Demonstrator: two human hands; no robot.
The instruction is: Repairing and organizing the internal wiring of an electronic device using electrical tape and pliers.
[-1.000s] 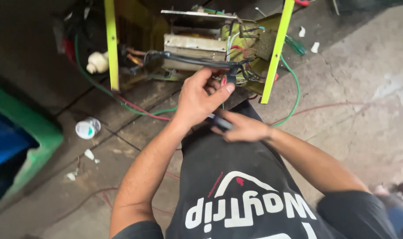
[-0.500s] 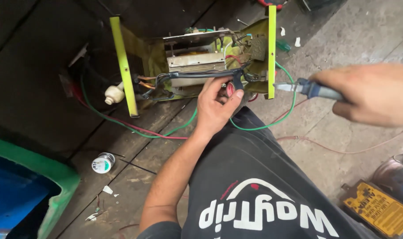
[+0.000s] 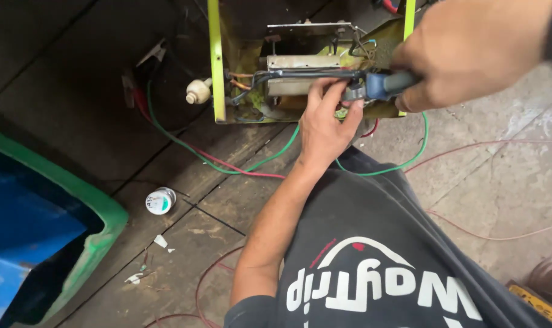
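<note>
— Holding steady now: our left hand [image 3: 324, 124] pinches the dark wire bundle [image 3: 300, 74] against the front of the pale metal block [image 3: 303, 62] inside the yellow-green frame [image 3: 216, 61], fingers closed narrow on the wires.

— And our right hand [image 3: 470, 51] has a firm fist round the tool with the blue-grey handle [image 3: 388, 84], its working end right beside our left fingertips [image 3: 339, 91]. We can't tell what kind of tip it has; our fingers cover it.

— So we judge the careful part is the approach. We want the tip to land on the joint just beyond our pinch, not on the fingers themselves.

— Agreed. We keep the pinch low on the bundle, leaving bare room ahead of the grip, and we brace the right wrist so the tool doesn't wander.

— Watch the green wire [image 3: 409, 161] and red wire [image 3: 245, 171] looping beneath our left wrist; a tug there could shift the frame.

— The small white tin [image 3: 160, 201] sits well apart, down behind our left forearm, beside the green-rimmed blue tub [image 3: 100, 240].
</note>
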